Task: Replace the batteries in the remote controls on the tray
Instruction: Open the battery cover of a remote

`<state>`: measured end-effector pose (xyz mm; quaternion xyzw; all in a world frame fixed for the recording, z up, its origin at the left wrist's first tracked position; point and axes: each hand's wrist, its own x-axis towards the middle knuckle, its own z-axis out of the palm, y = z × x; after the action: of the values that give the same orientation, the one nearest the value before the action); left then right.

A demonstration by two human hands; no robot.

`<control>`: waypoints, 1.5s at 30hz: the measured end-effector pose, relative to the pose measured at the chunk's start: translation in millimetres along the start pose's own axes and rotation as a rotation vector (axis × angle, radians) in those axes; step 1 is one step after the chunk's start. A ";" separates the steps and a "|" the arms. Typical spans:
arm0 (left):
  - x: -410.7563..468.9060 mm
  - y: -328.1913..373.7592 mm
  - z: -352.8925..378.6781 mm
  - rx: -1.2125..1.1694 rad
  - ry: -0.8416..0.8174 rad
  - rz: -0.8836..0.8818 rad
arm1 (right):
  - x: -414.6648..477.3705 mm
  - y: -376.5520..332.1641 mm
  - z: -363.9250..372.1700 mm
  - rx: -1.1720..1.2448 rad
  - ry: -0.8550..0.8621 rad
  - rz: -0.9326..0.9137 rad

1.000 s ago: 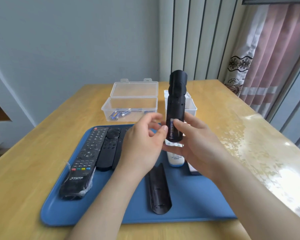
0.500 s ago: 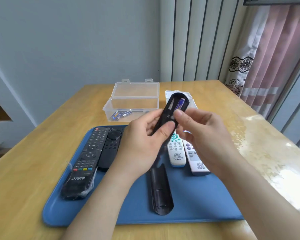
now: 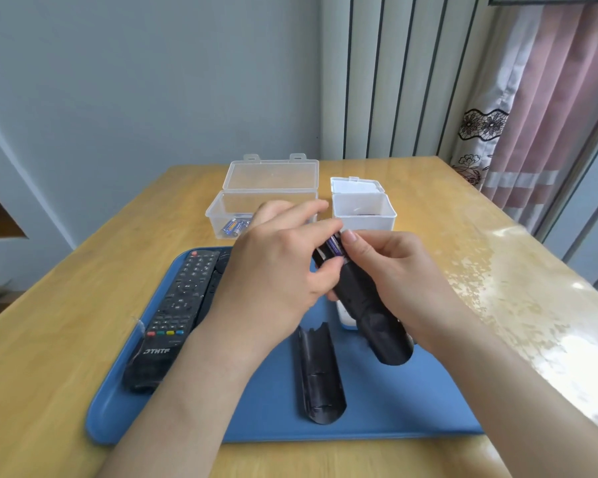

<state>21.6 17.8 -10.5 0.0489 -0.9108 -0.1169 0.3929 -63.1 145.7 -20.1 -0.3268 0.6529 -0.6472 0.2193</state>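
- The remote (image 3: pixel 370 305) is held in the air over the tray (image 3: pixel 394 408), back upward. Its open battery bay is at the far end and its rounded end points toward the person.
- The right hand (image 3: pixel 401 277) wraps the remote's body from the side. Its grip is closed round the casing, with one fingertip up at the exposed battery (image 3: pixel 334 246).
- The left hand (image 3: pixel 273 270) is curled over the bay end, thumb pressed to the remote's edge just below the battery. Its other fingers arch over the top, so its grip is partly closed on the remote.
- The step looks like seating or freeing that battery; which of the two cannot be told from here.
- To do it well, the right hand should keep the casing steady and let the left work the cell.
- The spring end should go down first and the other end should then be tipped, not pried from the middle.
- The polarity marks in the bay are hidden by the fingers, so they are worth checking before pressing home.
- Working low over the tray means a slipped cell would land there and not roll across the table (image 3: pixel 66 305).
- The cover (image 3: pixel 320 374) lies hollow side up on the tray, near the person, within reach for closing afterwards.
- The THTF remote (image 3: pixel 173 315) lies at the tray's left, and a white remote (image 3: pixel 344 315) peeks out under the held one.
- Beyond the tray, the big box (image 3: pixel 221 215) holds loose cells (image 3: pixel 233 226). The small box (image 3: pixel 363 208) beside it shows something dark inside, too small to name.
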 end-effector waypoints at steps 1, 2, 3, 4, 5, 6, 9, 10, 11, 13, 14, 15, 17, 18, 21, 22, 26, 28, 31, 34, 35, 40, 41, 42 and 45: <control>0.9 0.0 -0.1 0.026 0.004 -0.002 | 0.3 -0.6 -0.7 -0.008 -0.009 0.009; 1.4 0.2 -0.4 0.040 -0.001 -0.009 | 0.0 -1.5 -1.7 -0.010 -0.023 0.024; 1.7 1.1 -1.1 0.051 -0.011 -0.016 | 0.3 -2.6 -3.1 -0.007 -0.038 0.043; 1.4 2.7 -2.1 0.062 -0.027 -0.025 | 0.3 -3.7 -4.2 0.003 -0.054 0.067; 1.3 4.2 -3.1 0.073 -0.044 -0.035 | 0.5 -4.2 -5.5 0.015 -0.071 0.089; 1.6 5.2 -4.1 0.081 -0.066 -0.048 | 1.0 -4.6 -6.5 0.023 -0.090 0.106; 1.4 5.9 -6.2 0.102 -0.111 -0.090 | 3.8 -0.1 -8.7 0.013 -0.145 0.128; 1.5 6.4 -6.3 0.102 -0.116 -0.106 | 4.9 1.8 -9.5 0.008 -0.159 0.132; 1.3 7.4 -6.6 0.102 -0.123 -0.120 | 5.4 3.5 -10.5 0.003 -0.168 0.135; 1.4 10.0 -7.1 0.086 -0.123 -0.147 | 5.9 3.8 -11.2 0.000 -0.176 0.139; 1.9 11.3 -7.6 0.059 -0.125 -0.174 | 5.3 3.1 -11.0 0.006 -0.179 0.139; 2.6 12.4 -8.5 0.016 -0.129 -0.217 | 5.0 2.3 -10.6 0.011 -0.181 0.137; 3.2 12.6 -8.9 -0.060 -0.131 -0.299 | 3.9 1.4 -9.3 0.017 -0.194 0.132; 3.1 12.8 -8.7 -0.061 -0.140 -0.320 | 3.6 1.7 -9.1 0.022 -0.197 0.133; 3.6 9.3 -7.4 -0.125 -0.137 -0.373 | 3.4 3.5 -8.3 0.051 -0.169 0.130; 3.7 6.3 -6.4 -0.232 -0.129 -0.419 | 3.6 3.8 -7.8 0.061 -0.155 0.119; 3.1 -4.3 -1.1 -0.745 -0.073 -0.645 | 0.7 3.3 -4.8 -0.014 -0.103 0.071; -1.1 -4.8 3.7 -0.672 0.020 -0.609 | 0.2 3.3 -3.6 -0.001 -0.069 0.061; -4.2 1.7 7.3 -0.392 0.195 -0.408 | 1.9 4.5 -2.6 0.043 -0.043 0.037; -6.5 8.9 10.6 -0.312 0.236 -0.256 | 2.1 7.3 -1.4 0.067 -0.047 -0.006; -6.8 9.3 11.8 -0.277 0.251 -0.222 | 1.8 7.6 -0.6 0.074 -0.047 -0.016; -5.9 5.5 16.7 -0.207 0.311 -0.128 | 1.3 7.7 0.8 0.089 -0.031 -0.048; -5.3 5.5 17.4 -0.207 0.310 -0.127 | 1.1 7.6 1.4 0.089 -0.032 -0.053; -4.4 5.4 18.0 -0.212 0.308 -0.131 | 0.9 7.9 1.8 0.088 -0.033 -0.058; -1.6 5.1 19.5 -0.203 0.311 -0.133 | 1.9 10.8 4.0 0.075 -0.029 -0.069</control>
<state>8.5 26.4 -23.4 0.0867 -0.8174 -0.2249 0.5232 -63.1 141.0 -30.8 -0.3502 0.6130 -0.6737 0.2185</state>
